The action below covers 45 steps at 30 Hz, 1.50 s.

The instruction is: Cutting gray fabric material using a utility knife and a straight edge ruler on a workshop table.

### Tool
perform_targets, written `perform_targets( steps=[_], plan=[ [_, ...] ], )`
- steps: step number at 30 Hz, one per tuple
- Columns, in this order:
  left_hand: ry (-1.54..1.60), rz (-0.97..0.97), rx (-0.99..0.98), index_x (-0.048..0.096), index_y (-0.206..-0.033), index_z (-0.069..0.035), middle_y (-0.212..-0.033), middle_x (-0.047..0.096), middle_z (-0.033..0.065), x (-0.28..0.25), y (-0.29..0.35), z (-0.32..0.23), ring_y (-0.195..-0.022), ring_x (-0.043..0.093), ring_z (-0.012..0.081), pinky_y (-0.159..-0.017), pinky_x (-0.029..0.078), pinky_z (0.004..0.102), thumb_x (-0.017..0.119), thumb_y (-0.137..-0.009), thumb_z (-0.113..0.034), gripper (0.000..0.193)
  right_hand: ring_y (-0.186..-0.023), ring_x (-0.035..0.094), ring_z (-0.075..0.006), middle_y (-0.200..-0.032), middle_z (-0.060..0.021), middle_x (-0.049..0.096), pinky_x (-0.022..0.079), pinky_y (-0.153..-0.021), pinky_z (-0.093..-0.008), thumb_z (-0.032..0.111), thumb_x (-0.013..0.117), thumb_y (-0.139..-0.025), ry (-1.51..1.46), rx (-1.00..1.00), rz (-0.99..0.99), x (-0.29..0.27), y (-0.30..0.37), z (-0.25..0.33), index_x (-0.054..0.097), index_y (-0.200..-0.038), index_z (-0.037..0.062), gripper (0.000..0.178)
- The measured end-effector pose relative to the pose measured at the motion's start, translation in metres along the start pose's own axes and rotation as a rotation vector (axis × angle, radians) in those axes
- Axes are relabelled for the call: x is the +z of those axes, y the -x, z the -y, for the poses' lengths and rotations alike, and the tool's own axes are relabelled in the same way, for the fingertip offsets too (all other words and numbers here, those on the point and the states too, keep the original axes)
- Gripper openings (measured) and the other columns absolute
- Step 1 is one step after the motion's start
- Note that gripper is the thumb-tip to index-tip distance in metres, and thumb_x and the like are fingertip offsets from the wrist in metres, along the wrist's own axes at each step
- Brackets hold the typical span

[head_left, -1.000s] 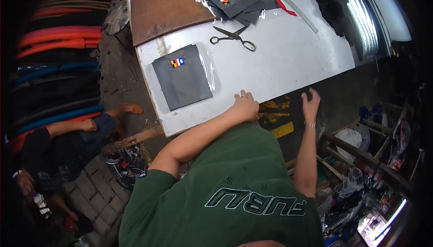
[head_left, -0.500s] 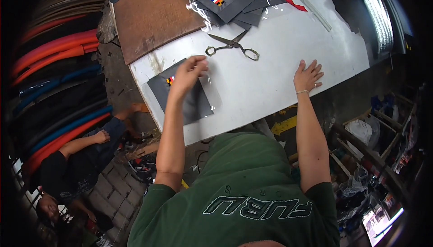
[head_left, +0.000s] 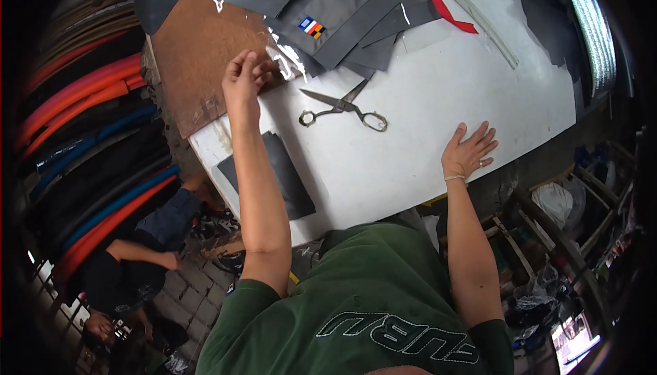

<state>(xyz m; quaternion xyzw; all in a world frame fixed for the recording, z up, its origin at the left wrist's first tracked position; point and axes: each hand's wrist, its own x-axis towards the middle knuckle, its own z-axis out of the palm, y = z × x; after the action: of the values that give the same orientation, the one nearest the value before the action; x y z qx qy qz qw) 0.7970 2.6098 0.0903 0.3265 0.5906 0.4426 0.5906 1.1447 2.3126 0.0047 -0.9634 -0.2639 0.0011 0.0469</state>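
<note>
My left hand (head_left: 244,81) is raised over a brown board (head_left: 185,67), its fingers loosely bent and apart, close to the shiny clear plastic edge of the stacked grey sheets (head_left: 342,19). Nothing shows in its grasp. Below it, my forearm covers part of a flat grey piece (head_left: 291,176) lying near the table's left edge. Dark metal scissors (head_left: 342,106) lie with spread blades in the middle, between my hands. My right hand (head_left: 469,150) rests flat on the white tabletop (head_left: 397,176), fingers spread.
A red strip (head_left: 448,5) and pale long strips (head_left: 475,22) lie at the back. Black material (head_left: 540,12) covers the far right. Coloured rolls (head_left: 82,115) are stacked on the left, with another person (head_left: 123,272) below them. A wooden rack (head_left: 554,238) stands at right.
My left hand has moved up and left, away from the grey piece and towards the stacked sheets. My right hand stays flat on the table. The view has shifted slightly.
</note>
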Motion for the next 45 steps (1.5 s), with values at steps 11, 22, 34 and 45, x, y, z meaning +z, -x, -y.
perform_targets(
  steps=[11, 22, 34, 45],
  plan=[
    [-0.02, 0.01, -0.057, 0.063, -0.109, -0.003, -0.091, 0.072, 0.0044, 0.008, -0.096, -0.009, -0.068, 0.063, 0.0079, -0.052, 0.046, 0.0207, 0.075, -0.095, -0.02, 0.026, -0.156, 0.007, -0.0453, -0.17, -0.0162, 0.015, 0.011, -0.119, -0.071, 0.058, 0.039, -0.105, 0.018, 0.006, 0.007, -0.003, 0.001, 0.003, 0.021, -0.164, 0.015, 0.075],
    [-0.003, -0.019, 0.045, 0.063, -0.099, -0.005, -0.079, 0.064, -0.0007, 0.011, -0.108, -0.011, -0.06, 0.053, 0.0054, -0.05, 0.039, 0.0205, 0.085, -0.085, -0.016, 0.029, -0.155, 0.013, -0.0474, -0.168, -0.0177, 0.02, 0.015, -0.117, -0.072, 0.057, 0.042, -0.105, 0.048, -0.038, 0.015, 0.0, 0.005, 0.0, 0.024, -0.163, 0.0139, 0.075],
    [-0.51, 0.201, 0.122, 0.075, -0.11, -0.006, -0.093, 0.075, 0.0099, 0.01, 0.208, 0.055, -0.082, 0.069, 0.0185, -0.072, 0.054, 0.0311, 0.073, -0.093, -0.02, 0.022, -0.153, 0.015, -0.0483, -0.168, -0.0164, 0.02, 0.015, -0.114, -0.0743, 0.069, 0.033, -0.102, 0.005, -0.014, 0.008, 0.004, -0.012, -0.008, 0.024, -0.162, 0.0145, 0.081],
    [-1.214, -0.733, 0.072, 0.039, -0.149, 0.007, -0.159, 0.032, 0.0322, -0.148, 0.288, 0.157, -0.151, 0.026, 0.0441, -0.121, 0.024, 0.0572, 0.071, -0.086, -0.064, 0.1, -0.152, 0.003, -0.0571, -0.17, -0.0182, 0.013, 0.007, -0.112, -0.0795, 0.066, 0.043, -0.1, -0.153, -0.065, 0.091, 0.004, -0.017, -0.019, 0.025, -0.161, 0.0135, 0.083]
  ],
)
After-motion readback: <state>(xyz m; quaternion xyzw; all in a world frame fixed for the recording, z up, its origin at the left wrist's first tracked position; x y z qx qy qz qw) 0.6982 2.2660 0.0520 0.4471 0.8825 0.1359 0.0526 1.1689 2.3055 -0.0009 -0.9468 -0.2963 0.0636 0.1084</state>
